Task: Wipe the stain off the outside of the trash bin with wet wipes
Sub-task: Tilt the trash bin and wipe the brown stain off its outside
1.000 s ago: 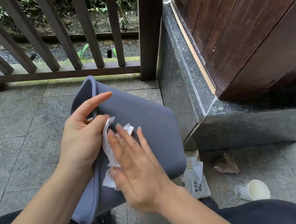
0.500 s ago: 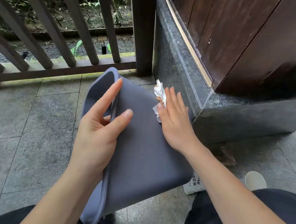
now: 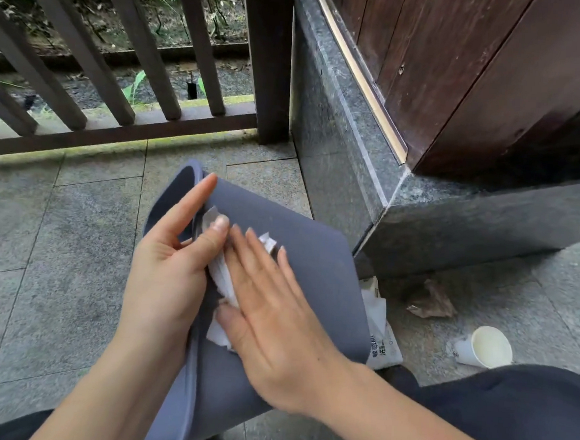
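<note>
A grey-blue trash bin (image 3: 315, 276) lies on its side in front of me, its open rim facing left. My left hand (image 3: 170, 270) grips the rim, thumb on the outer wall and fingers reaching over the edge. My right hand (image 3: 268, 307) lies flat with straight fingers on the bin's upper side, pressing a crumpled white wet wipe (image 3: 221, 277) against it close to the rim. Most of the wipe is hidden under the palm. No stain shows on the uncovered part of the bin.
A wet-wipe pack (image 3: 381, 339) lies on the stone floor right of the bin. A white paper cup (image 3: 485, 347) on its side and a crumpled brown wrapper (image 3: 432, 300) lie further right. A granite step (image 3: 339, 127) and wooden door stand on the right, a wooden railing (image 3: 120, 70) behind.
My right hand slid with the wipe from the bin's far right edge back toward the rim, beside my left thumb. My left hand kept its hold on the rim.
</note>
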Motion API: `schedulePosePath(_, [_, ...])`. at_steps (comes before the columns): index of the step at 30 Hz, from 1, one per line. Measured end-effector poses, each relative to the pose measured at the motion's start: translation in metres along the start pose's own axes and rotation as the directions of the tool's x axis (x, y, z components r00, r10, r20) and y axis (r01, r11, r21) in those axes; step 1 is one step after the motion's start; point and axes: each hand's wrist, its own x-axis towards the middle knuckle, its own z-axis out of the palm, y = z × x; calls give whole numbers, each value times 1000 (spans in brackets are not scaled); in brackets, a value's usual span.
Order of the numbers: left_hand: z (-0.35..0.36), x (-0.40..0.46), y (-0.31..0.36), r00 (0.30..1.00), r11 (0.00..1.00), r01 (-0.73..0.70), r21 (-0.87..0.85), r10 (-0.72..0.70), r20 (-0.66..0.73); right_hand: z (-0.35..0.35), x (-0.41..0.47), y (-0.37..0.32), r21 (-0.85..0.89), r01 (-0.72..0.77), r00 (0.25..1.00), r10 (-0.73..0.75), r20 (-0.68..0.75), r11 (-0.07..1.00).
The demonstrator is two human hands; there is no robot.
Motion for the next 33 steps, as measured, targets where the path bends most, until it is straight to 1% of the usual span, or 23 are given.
schedulePosePath(4, [-6,5,1,995,1000,-14,4,14,-103,10,-27,-1,-17,40,998,-39,45,999])
schedulePosePath(7, [-10,11,1,979,1000,-21,-6,19,-204,14,-38,5,26,10,999,-11,43,1000])
schedulePosePath(10, [-14,18,1,955,999,16,-43,-28,-294,10,-36,21,45,-79,997,78,17,996])
schedulePosePath(13, [-19,22,0,941,997,33,-77,-57,-334,8,-28,37,56,-196,981,196,6,979])
schedulePosePath(17, [-20,25,1,933,998,14,-59,-34,-358,16,-21,53,64,-290,957,290,9,955])
schedulePosePath(19, [-22,27,2,933,999,7,-35,-19,-359,19,-17,65,86,-369,929,370,-4,926])
schedulePosePath(22, [-25,26,4,937,1000,12,-25,-20,-348,19,-8,91,156,-527,843,538,-31,835])
schedulePosePath(24, [-26,24,4,940,1000,9,-21,-16,-341,18,-4,106,211,-611,777,629,-22,763])
schedulePosePath(27, [-23,22,2,947,1000,27,7,-23,-319,20,0,117,272,-695,695,719,15,665])
schedulePosePath(29, [-20,21,0,954,998,35,43,-21,-298,20,3,118,303,-720,659,752,16,625])
schedulePosePath(31, [-16,19,-2,961,997,24,68,-4,-277,18,7,115,301,-718,659,752,4,628])
schedulePosePath(33, [-11,17,-5,966,996,-6,86,28,-258,18,10,106,259,-689,700,714,-6,677])
